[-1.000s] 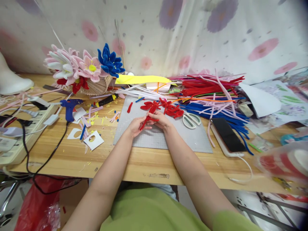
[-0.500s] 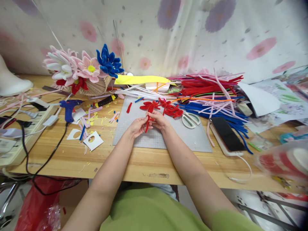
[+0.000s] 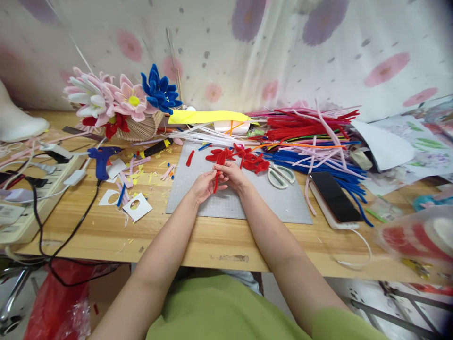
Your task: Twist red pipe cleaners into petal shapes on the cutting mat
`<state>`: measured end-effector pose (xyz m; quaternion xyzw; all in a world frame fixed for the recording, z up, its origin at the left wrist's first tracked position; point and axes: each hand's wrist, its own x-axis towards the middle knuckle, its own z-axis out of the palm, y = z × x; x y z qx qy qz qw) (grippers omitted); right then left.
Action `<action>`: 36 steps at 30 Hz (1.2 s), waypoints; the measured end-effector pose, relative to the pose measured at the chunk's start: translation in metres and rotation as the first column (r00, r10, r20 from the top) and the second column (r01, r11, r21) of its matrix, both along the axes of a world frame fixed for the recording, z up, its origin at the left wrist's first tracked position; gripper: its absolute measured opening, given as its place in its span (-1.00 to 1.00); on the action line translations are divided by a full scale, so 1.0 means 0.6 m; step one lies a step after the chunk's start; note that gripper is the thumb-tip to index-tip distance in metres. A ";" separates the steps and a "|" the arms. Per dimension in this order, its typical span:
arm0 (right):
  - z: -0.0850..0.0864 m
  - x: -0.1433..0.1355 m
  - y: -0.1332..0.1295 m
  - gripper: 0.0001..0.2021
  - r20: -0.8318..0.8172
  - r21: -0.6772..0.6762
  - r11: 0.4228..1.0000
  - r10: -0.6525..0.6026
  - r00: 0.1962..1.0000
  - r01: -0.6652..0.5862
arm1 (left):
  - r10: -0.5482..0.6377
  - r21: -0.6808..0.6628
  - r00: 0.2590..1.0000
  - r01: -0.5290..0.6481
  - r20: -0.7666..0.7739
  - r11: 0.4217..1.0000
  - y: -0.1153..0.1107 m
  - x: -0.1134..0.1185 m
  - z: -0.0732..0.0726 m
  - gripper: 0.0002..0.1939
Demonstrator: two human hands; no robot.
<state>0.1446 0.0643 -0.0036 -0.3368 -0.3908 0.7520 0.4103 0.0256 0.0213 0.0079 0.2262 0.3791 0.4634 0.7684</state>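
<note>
Over the grey cutting mat (image 3: 226,205), my left hand (image 3: 205,188) and my right hand (image 3: 231,175) meet around a red pipe cleaner (image 3: 221,157). Its upper end forms a petal-like loop and a short end hangs below the fingers. Both hands are closed on it, fingertips pinching close together. Just beyond lie several red pipe-cleaner petals (image 3: 255,164), partly behind my hands. A short red piece (image 3: 190,158) rests on the mat to the left. White-handled scissors (image 3: 281,176) lie to the right of my right hand.
Bundles of red pipe cleaners (image 3: 307,128) and blue ones (image 3: 348,174) lie behind and right. A phone (image 3: 334,196) sits at right. At left are a blue glue gun (image 3: 102,163), punched white cards (image 3: 138,207), a power strip (image 3: 53,193) and a basket of fuzzy flowers (image 3: 141,127).
Both hands stay in nearly the same place on the red pipe cleaner. The fingers of my left hand have shifted slightly, and the red loop stands a little differently.
</note>
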 end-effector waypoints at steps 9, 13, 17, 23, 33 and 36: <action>-0.006 0.014 -0.001 -0.74 0.042 0.014 0.997 0.070 0.997 -0.071 | 0.023 0.032 0.991 -0.019 -0.128 0.999 -0.001 0.005 -0.006 -0.85; -0.010 0.006 -0.001 -0.75 0.028 0.033 0.998 0.060 0.998 -0.061 | 0.109 0.029 0.978 -0.105 -0.176 0.994 -0.002 0.016 -0.003 -0.82; -0.008 -0.001 -0.003 -0.74 0.023 -0.002 1.000 0.013 1.000 -0.013 | 0.152 -0.016 0.972 -0.157 -0.179 0.987 0.003 0.015 -0.002 -0.80; -0.013 -0.004 -0.001 -0.74 0.038 -0.037 0.999 -0.022 0.999 0.023 | 0.167 -0.063 0.978 -0.176 -0.122 0.982 0.010 0.008 0.000 -0.73; -0.019 -0.002 0.003 -0.70 0.073 0.038 0.997 -0.072 0.995 0.070 | 0.126 -0.016 0.989 -0.127 -0.072 0.992 0.011 0.003 -0.012 -0.79; -0.019 0.001 0.005 -0.69 0.080 0.041 0.997 -0.072 0.994 0.069 | 0.061 0.006 0.994 -0.061 -0.091 0.998 0.010 -0.003 -0.009 -0.84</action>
